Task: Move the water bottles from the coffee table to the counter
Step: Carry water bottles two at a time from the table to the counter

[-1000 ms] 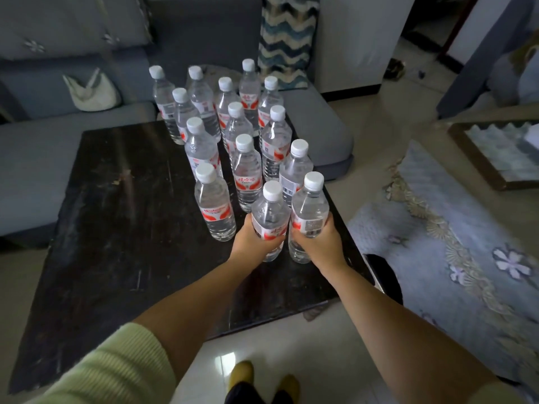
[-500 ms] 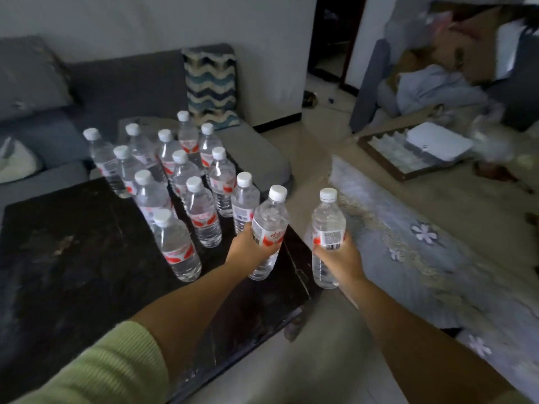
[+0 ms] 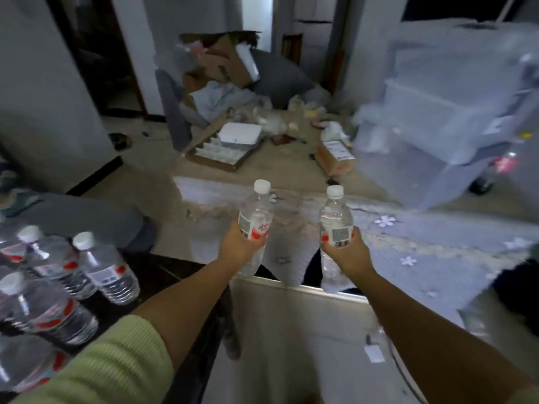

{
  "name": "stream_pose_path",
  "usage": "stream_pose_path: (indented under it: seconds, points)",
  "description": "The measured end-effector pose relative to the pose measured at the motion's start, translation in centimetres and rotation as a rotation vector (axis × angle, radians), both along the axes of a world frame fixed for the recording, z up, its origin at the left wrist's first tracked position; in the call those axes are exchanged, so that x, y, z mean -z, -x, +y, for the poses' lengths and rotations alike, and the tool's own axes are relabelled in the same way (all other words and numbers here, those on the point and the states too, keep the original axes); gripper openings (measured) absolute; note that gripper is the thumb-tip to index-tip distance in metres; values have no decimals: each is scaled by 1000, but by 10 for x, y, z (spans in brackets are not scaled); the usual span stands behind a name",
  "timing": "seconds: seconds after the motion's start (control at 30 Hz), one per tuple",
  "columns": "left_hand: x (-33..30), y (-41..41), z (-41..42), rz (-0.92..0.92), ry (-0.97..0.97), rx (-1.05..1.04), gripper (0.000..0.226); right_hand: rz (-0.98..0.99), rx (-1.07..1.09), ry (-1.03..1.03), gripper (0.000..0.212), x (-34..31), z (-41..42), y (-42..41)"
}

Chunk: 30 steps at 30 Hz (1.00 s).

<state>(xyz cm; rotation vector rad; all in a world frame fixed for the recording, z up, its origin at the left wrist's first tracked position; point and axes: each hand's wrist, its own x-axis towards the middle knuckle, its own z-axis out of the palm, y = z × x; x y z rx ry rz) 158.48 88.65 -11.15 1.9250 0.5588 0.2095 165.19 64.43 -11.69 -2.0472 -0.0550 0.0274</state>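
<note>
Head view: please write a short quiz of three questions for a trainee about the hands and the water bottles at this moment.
1. True or false: each hand holds one water bottle.
2. Where are the two held bottles? A. standing on the coffee table B. lifted, past the table's edge C. lying on the rug
3. What colour are the bottle caps?

Key:
1. True: the left hand grips the left bottle, the right hand grips the right bottle.
2. B; other bottles stand on the coffee table.
3. White.

Two held water bottles, about six more bottles on the table.
</note>
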Motion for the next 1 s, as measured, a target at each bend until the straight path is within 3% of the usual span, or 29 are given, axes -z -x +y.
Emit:
stream_pose_path:
  seconds: [0.17, 0.3, 0.53, 0.73, 1.0]
  points:
    - [-6, -32, -102, -11, 42, 234, 54, -8, 323, 81, 51, -9, -117, 33]
    - [-8, -52, -196, 30, 41, 482, 65, 4, 563, 89, 54, -12, -214, 68]
    - [-18, -59, -359, 37, -45, 719, 59, -20, 824, 64, 46, -23, -353, 142]
    - [-27, -27, -509, -3, -62, 1023, 66, -47, 1075, 84, 48, -36, -467, 222]
    - [-28, 58, -667, -28, -82, 1360, 52, -27, 1411, 44, 50, -36, -547, 363]
